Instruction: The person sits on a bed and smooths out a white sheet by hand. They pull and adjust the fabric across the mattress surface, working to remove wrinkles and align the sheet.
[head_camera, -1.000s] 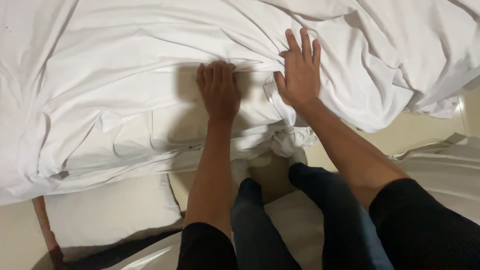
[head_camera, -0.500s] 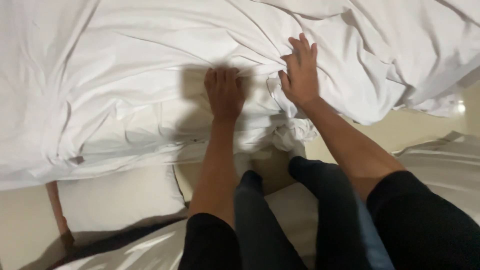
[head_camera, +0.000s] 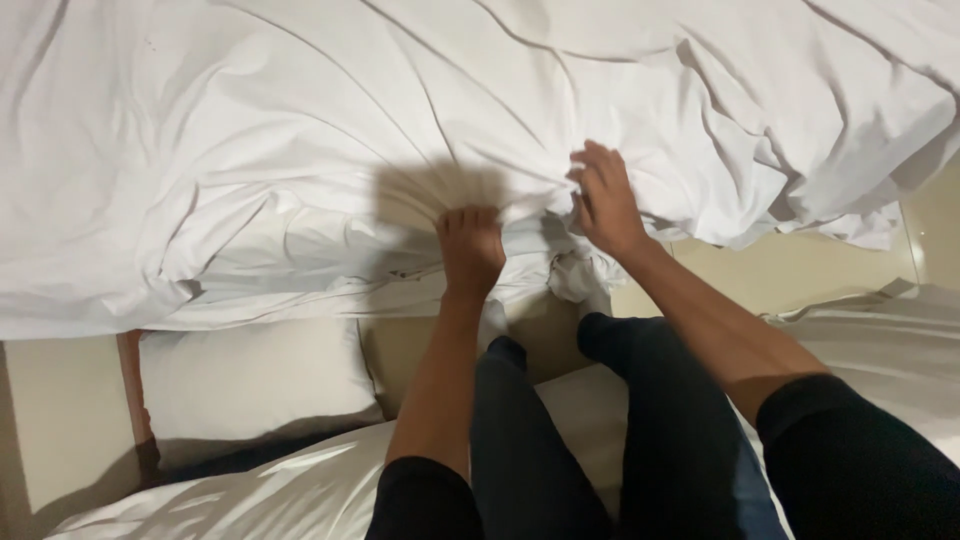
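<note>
A crumpled white bed sheet (head_camera: 300, 150) covers the bed across the upper part of the head view. My left hand (head_camera: 470, 248) is curled into the sheet's edge at the middle, its fingers bunched in the cloth. Just to its right my right hand (head_camera: 603, 200) grips a gathered fold of the same sheet, with wrinkles fanning out from it. Below my hands the sheet edge hangs in a small wad (head_camera: 575, 275). My legs in dark trousers (head_camera: 560, 440) stand against the bed side.
A white pillow (head_camera: 250, 380) lies on the floor at the lower left beside a wooden bed leg (head_camera: 135, 390). More white bedding (head_camera: 880, 330) lies at the right, and another white sheet (head_camera: 250, 500) at the bottom left. The floor is beige.
Both hands went from lying flat with spread fingers on the sheet to closing on its cloth and drawing it into folds. The view has shifted slightly.
</note>
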